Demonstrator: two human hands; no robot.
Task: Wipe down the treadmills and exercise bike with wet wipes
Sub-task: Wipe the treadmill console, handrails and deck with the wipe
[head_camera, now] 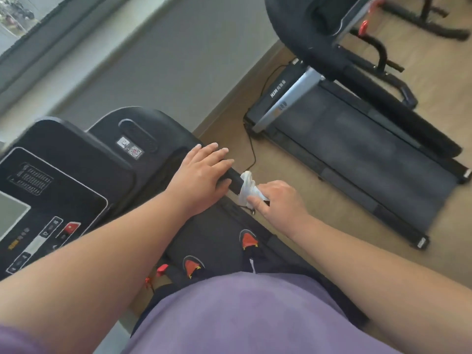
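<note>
- person stands on the near treadmill [63, 159], feet on its belt, console to the left w/ the display + buttons facing up
- left hand [201, 175] lies over the right handrail [233, 180], fingers fairly straight across the top and thumb tucked under the bar; looks like a steadying hold so the rail doesn't wobble while it's rubbed
- right hand [278, 200] has the wet wipe [247, 187] bunched round the rail just beside the left hand, fingers curled onto it, clenched on wipe + bar together; wrapping it prob gets all sides of the bar in one pass
- wipe sits between the two hands, touching the rail, near its free end
- second treadmill [357, 154] stands apart on the right, folded arm over its belt, power cord [251, 149] trailing on the floor between the machines; judging by the task it's not yet in hand
- black frame at top right could be the bike, too cropped to tell
</note>
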